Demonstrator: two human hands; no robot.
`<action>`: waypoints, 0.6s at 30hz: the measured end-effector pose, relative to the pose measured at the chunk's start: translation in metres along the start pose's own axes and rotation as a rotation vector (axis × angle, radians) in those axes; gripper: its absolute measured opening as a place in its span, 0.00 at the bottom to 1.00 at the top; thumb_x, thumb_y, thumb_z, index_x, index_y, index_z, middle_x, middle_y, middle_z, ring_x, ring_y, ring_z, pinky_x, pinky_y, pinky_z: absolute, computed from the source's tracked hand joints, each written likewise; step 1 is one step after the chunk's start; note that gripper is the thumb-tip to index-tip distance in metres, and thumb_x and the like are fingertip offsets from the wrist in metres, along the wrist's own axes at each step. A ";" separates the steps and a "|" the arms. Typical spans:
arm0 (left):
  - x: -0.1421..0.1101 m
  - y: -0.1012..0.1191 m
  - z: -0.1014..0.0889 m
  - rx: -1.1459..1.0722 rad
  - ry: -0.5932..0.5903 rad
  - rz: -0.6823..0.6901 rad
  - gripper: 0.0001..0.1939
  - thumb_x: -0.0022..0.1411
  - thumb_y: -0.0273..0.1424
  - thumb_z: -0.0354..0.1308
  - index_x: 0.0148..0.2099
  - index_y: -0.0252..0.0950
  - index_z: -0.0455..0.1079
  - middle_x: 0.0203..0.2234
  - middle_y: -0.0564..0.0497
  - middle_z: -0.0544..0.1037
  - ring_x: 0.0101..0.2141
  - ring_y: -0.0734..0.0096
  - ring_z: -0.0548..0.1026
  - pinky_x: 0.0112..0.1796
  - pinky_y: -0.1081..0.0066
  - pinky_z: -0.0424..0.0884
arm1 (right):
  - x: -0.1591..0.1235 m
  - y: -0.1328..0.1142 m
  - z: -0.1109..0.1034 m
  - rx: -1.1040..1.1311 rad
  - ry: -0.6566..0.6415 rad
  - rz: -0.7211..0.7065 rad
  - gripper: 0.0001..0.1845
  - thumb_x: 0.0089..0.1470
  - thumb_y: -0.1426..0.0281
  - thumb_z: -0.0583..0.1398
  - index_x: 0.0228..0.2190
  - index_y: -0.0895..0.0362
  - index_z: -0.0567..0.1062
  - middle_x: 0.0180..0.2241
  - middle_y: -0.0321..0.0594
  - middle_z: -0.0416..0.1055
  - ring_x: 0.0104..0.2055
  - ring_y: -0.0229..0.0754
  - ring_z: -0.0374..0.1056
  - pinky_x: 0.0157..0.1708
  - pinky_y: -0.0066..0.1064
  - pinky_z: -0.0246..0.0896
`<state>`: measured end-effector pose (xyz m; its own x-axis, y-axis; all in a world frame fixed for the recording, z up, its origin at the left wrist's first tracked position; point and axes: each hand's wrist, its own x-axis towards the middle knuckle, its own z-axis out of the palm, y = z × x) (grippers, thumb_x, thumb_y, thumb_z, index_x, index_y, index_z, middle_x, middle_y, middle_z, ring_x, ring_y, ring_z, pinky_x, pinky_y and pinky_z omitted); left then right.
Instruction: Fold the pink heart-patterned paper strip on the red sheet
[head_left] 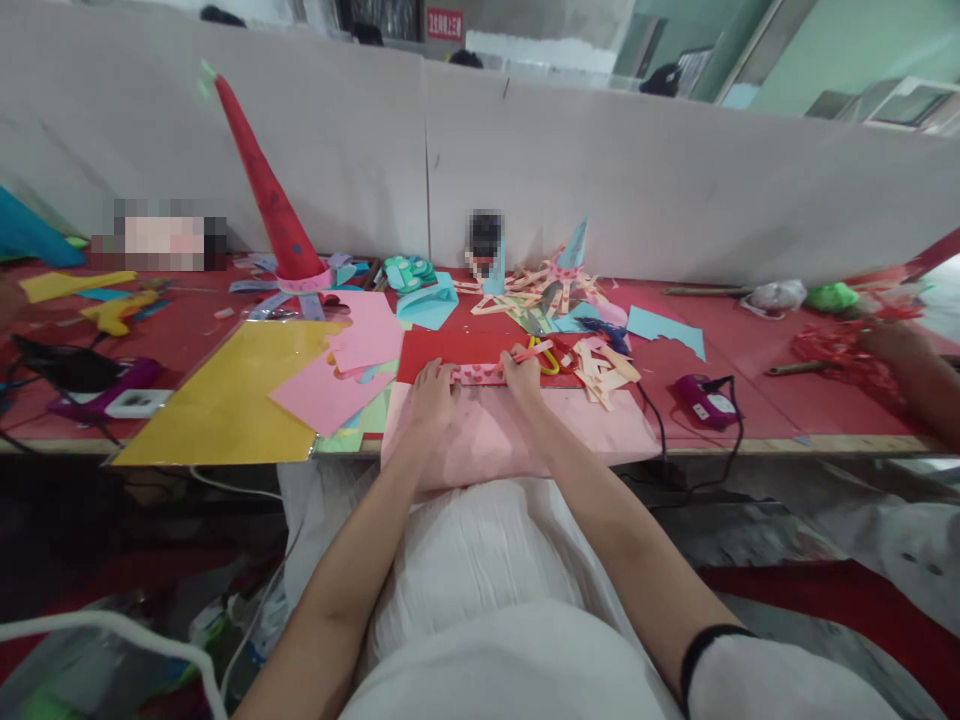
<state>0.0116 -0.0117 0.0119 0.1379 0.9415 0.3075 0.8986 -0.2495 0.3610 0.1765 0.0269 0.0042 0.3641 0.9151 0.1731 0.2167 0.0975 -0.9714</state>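
Observation:
My left hand lies with fingers stretched out at the left end of a pink strip with darker heart shapes. Closed around a pink pen, my right hand rests at the strip's right end. The strip lies across a sheet of light pink paper that hangs over the table edge, with red paper behind it. Just beyond my right hand are yellow-handled scissors. Whether the pen tip touches the paper is too small to tell.
Yellow sheet and cut pink paper lie left. A tall red cone stands behind. Pale strips and a purple corded device are right. Another person's hand is at far right, near red stringy material.

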 end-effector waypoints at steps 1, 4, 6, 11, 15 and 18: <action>0.000 0.000 0.000 -0.003 -0.001 0.001 0.15 0.63 0.29 0.49 0.51 0.36 0.66 0.56 0.41 0.68 0.59 0.59 0.63 0.57 0.59 0.61 | 0.000 -0.001 0.000 -0.003 -0.001 0.001 0.13 0.44 0.68 0.54 0.17 0.52 0.52 0.10 0.26 0.59 0.15 0.33 0.57 0.18 0.23 0.48; 0.000 0.001 -0.002 -0.010 -0.004 0.003 0.15 0.63 0.29 0.49 0.51 0.36 0.66 0.56 0.41 0.67 0.59 0.59 0.63 0.57 0.59 0.61 | -0.002 -0.004 0.000 -0.001 -0.013 0.012 0.13 0.43 0.70 0.55 0.17 0.52 0.53 0.11 0.27 0.61 0.16 0.33 0.57 0.18 0.24 0.49; 0.000 0.002 -0.002 -0.011 -0.009 -0.001 0.15 0.63 0.28 0.49 0.51 0.36 0.66 0.56 0.41 0.67 0.59 0.59 0.63 0.57 0.60 0.61 | -0.003 -0.005 0.000 0.004 -0.019 0.022 0.13 0.43 0.70 0.54 0.17 0.52 0.52 0.11 0.28 0.63 0.16 0.34 0.58 0.18 0.24 0.48; -0.001 0.004 -0.004 0.001 -0.011 -0.011 0.15 0.62 0.29 0.50 0.51 0.35 0.66 0.57 0.40 0.67 0.58 0.58 0.64 0.57 0.60 0.61 | -0.002 -0.006 -0.001 0.028 -0.037 0.037 0.13 0.42 0.70 0.55 0.16 0.52 0.53 0.11 0.28 0.62 0.15 0.34 0.58 0.16 0.24 0.46; 0.000 0.003 -0.004 0.003 -0.017 -0.008 0.15 0.62 0.28 0.49 0.51 0.35 0.66 0.56 0.40 0.67 0.58 0.58 0.63 0.57 0.61 0.61 | -0.002 -0.005 -0.003 0.123 -0.044 0.014 0.13 0.45 0.67 0.55 0.17 0.52 0.54 0.10 0.27 0.60 0.14 0.33 0.57 0.19 0.24 0.53; 0.000 0.002 -0.003 -0.013 -0.013 -0.005 0.15 0.62 0.28 0.50 0.51 0.36 0.67 0.56 0.41 0.67 0.58 0.59 0.63 0.57 0.60 0.61 | -0.001 -0.004 -0.004 0.143 0.003 0.002 0.15 0.46 0.64 0.56 0.17 0.52 0.55 0.09 0.26 0.57 0.15 0.33 0.58 0.21 0.25 0.57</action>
<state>0.0120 -0.0127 0.0146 0.1391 0.9456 0.2941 0.8937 -0.2478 0.3741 0.1787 0.0246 0.0085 0.3669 0.9143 0.1718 0.0851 0.1510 -0.9849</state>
